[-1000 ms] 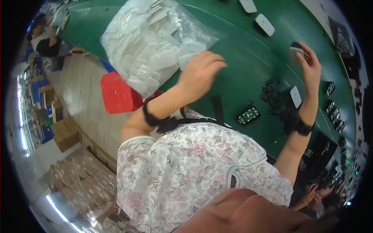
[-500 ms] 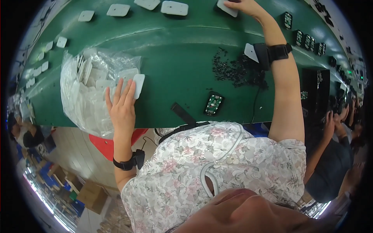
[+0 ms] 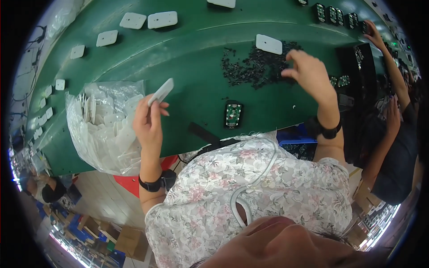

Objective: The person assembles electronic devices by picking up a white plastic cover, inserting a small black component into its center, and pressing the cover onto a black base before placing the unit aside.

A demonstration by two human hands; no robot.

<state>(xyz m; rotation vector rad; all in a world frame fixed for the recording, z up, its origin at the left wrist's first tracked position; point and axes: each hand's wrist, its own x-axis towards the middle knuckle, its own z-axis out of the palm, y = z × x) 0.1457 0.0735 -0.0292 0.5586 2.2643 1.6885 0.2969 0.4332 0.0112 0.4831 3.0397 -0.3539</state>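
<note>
**White pad pinched in the left hand, right hand over the black parts**

The left hand (image 3: pixel 148 121) is closed in a pinch on a flat white pad (image 3: pixel 161 91), thumb and fingertips clamped on its near end so that the pad sticks up and away from the hand, tilted toward the far right. The hand is raised above the green table (image 3: pixel 187 53), just right of a clear plastic bag (image 3: pixel 105 129) full of more white pads, which lies at the near left edge of the table.

The right hand (image 3: pixel 310 76) hovers over the right side of a scattered pile of small black parts (image 3: pixel 254 69). Its fingers are curled loosely with the tips drawn together; whether they hold one of the small parts cannot be told. A single white pad (image 3: pixel 269 43) lies on the far side of the pile, touching it.

Between the two hands, near the table's near edge, a small green circuit board in a black frame (image 3: pixel 233 114) lies flat. More white pads (image 3: pixel 162 19) lie spaced out along the far left of the table. At the far right, another person's hand (image 3: pixel 373 33) reaches onto the table.
</note>
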